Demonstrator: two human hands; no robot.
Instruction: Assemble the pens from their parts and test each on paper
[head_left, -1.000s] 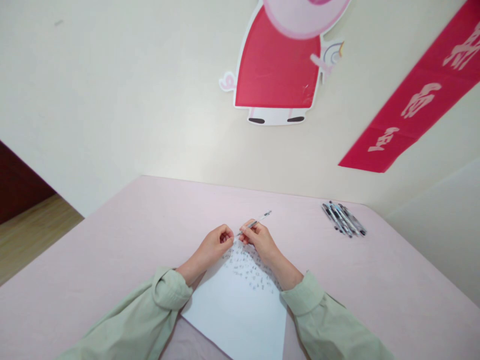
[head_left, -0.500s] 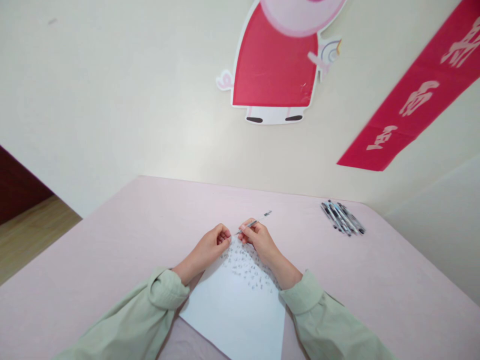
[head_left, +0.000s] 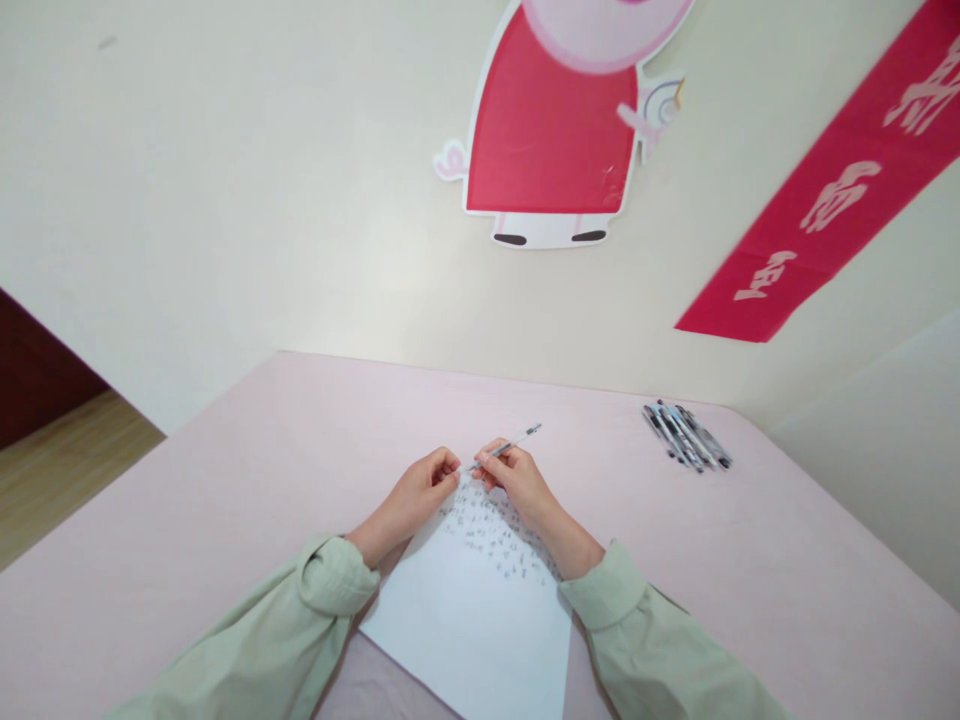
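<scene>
My right hand is closed around a thin pen, which slants with its dark end up to the right. The pen's other end points down-left toward my left hand. That hand is closed too, fingertips curled at the top corner of a white sheet of paper; what they pinch, if anything, is too small to make out. Rows of small dark handwritten marks cover the upper part of the sheet, partly hidden under my right hand and wrist. The lower part of the paper is blank.
A bunch of several pens lies at the back right of the pink-covered table. Behind the table rises a pale wall with a red-dressed cartoon cutout and a red banner.
My right hand and the pen have shifted very slightly left, closer to my left hand. My left hand, the paper and the bunch of pens look nearly unchanged.
</scene>
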